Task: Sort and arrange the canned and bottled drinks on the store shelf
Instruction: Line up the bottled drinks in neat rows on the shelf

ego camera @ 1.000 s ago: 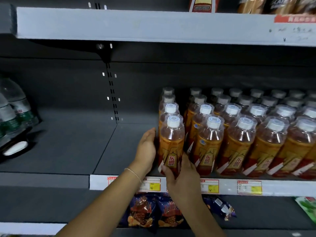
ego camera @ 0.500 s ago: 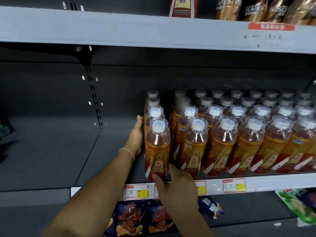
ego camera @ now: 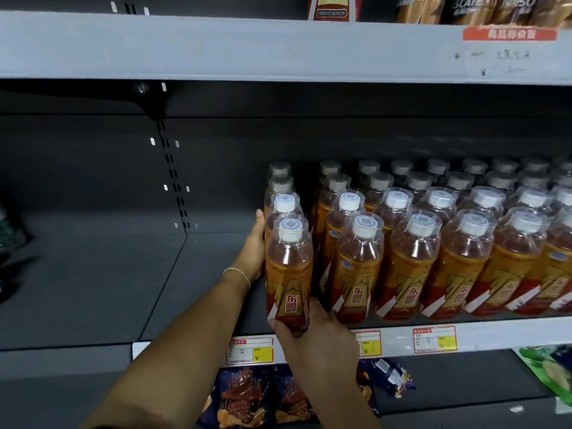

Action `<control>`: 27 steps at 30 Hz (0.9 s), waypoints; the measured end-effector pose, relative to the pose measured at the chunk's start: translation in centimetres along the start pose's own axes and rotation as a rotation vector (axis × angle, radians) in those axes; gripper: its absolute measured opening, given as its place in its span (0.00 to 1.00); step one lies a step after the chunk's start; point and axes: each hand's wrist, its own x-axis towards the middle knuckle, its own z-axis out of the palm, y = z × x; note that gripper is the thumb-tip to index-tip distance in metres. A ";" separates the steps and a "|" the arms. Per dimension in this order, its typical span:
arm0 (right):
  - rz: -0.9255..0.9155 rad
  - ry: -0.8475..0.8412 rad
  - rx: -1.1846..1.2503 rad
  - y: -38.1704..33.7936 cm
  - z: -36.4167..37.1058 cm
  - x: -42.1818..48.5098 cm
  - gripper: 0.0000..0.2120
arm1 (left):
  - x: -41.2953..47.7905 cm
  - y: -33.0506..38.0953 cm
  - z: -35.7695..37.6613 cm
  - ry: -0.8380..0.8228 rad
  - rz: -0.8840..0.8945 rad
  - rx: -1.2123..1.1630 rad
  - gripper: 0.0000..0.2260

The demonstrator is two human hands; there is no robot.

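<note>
Since a second ago, the left hand (ego camera: 257, 243) has been slid deeper along the leftmost row (ego camera: 280, 193) of bottles, from the front bottle (ego camera: 289, 274) towards the one behind it, while the right hand (ego camera: 315, 339) is kept at that front bottle's base. Left of the left hand, the dark shelf deck (ego camera: 93, 289) is spread wide, and well above both hands the grey upper shelf (ego camera: 216, 44) is set. To the right of the right hand, a block of orange drink bottles (ego camera: 433, 258) is ranked upright in rows. The left hand is laid flat, fingers straight, against the leftmost row's side. The front bottle, upright at the shelf's front edge, is gripped low by the right hand's curled fingers. Below the right hand snack bags (ego camera: 244, 397) are seen, and yellow price tags (ego camera: 249, 351) are fixed just beside it. A thin bracelet (ego camera: 236, 272) is worn on the left wrist.
</note>
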 end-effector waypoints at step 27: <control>0.023 0.145 0.012 0.7 -0.6 0.2 0.29 | 0.5 -1.0 1.1 0.205 -0.022 0.292 0.36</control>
